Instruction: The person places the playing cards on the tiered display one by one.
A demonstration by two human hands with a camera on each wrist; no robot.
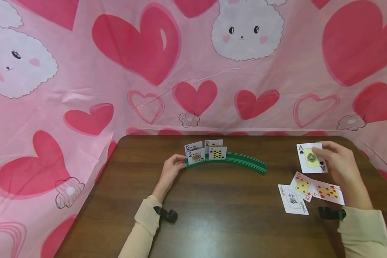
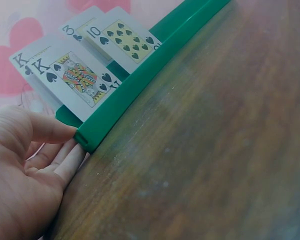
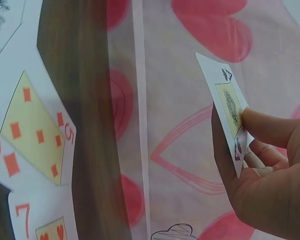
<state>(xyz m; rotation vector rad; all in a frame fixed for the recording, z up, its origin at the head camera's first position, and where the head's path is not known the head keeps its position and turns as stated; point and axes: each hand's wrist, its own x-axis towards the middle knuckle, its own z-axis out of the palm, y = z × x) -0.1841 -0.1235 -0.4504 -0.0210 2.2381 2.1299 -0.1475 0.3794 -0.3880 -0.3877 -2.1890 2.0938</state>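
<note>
My left hand point(image 1: 171, 168) pinches the left end of a curved green card holder point(image 1: 242, 160), thumb on top in the left wrist view. Four slots of text aside, the holder bears a king of spades point(image 2: 77, 80) in front of another king point(image 2: 21, 60), and a ten of spades point(image 2: 124, 42) in front of a three point(image 2: 70, 29). Off to the right, my right hand point(image 1: 343, 163) holds an ace of spades point(image 1: 312, 157) upright above the table, its thumb on the card's face point(image 3: 230, 105).
Below the ace, a joker point(image 1: 292, 200), a five of diamonds point(image 1: 302, 186) and a seven of hearts point(image 1: 328, 192) lie face up, partly overlapping, on the brown wooden table point(image 1: 219, 215). A pink heart-patterned cloth point(image 1: 206, 71) hangs behind the table.
</note>
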